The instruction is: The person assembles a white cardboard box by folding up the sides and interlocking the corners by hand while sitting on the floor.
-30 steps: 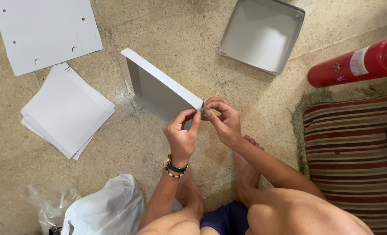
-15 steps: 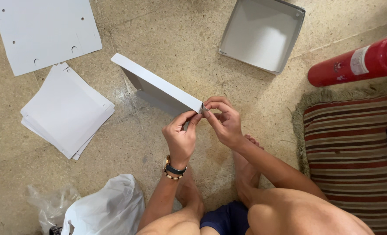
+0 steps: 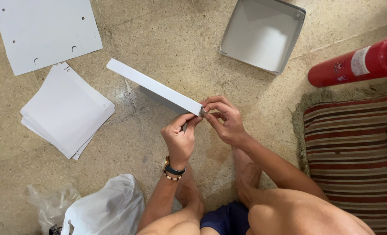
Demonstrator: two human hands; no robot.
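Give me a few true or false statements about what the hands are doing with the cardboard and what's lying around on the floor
1. Both hands pinch one corner of a white cardboard piece. True: the left hand and right hand meet at its near corner.
2. The finished open box sits on the striped rug. False: it sits on the stone floor, beyond the hands; the rug is at the right.
3. A stack of flat white sheets lies left of the hands. True.
4. The red cylinder stands upright. False: it lies on its side.
5. The wristwatch is on the right wrist. False: it is on the left.
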